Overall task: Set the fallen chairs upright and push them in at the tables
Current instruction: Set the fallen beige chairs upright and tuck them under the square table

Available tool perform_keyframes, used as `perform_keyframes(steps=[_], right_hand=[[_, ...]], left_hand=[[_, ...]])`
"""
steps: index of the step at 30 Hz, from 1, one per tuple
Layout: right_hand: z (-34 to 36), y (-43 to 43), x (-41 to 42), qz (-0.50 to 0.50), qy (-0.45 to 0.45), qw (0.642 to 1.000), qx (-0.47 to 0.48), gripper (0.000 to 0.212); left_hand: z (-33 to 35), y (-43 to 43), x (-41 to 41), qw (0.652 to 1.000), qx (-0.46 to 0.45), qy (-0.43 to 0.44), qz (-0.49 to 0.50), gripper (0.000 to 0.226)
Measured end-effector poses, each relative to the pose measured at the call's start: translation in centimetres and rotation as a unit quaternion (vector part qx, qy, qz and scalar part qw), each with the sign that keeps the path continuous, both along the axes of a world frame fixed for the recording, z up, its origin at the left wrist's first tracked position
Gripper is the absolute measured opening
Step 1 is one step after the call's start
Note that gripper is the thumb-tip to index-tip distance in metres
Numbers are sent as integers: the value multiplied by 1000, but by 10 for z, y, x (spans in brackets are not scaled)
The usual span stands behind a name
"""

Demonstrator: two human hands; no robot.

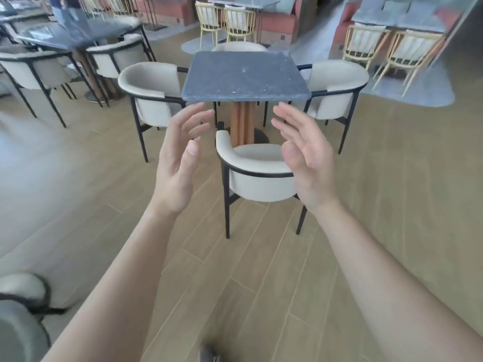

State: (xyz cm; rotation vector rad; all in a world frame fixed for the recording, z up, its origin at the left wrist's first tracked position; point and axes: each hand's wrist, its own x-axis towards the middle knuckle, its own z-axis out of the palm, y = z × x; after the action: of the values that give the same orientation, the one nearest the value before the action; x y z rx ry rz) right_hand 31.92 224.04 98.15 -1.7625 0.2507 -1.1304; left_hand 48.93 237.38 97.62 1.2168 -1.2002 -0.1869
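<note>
hovering with palms facing, the left grip (180, 163) and right grip (304, 158) are both released, empty; between them the cream chair (257, 173) stands upright near the grey surface (245, 77).

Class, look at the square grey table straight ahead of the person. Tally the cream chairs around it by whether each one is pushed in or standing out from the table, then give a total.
Pushed in: 3
Standing out: 1
Total: 4
</note>
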Motion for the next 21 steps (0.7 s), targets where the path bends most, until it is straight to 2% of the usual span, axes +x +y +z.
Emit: perform_keyframes(steps=[6,13,18,21], right_hand=[[-54,-108,20,-16,29,999,28,85],[-119,-234,53,-42,71,995,64,75],[-151,-305,57,-46,88,990,102,67],[-173,-351,62,-33,97,987,123,61]], left_hand=[[-61,-115,21,998,44,32,-26,92],[-130,-249,62,994,86,61,-37,79],[-169,-318,74,989,136,55,-20,83],[-192,-352,78,985,156,66,-7,77]])
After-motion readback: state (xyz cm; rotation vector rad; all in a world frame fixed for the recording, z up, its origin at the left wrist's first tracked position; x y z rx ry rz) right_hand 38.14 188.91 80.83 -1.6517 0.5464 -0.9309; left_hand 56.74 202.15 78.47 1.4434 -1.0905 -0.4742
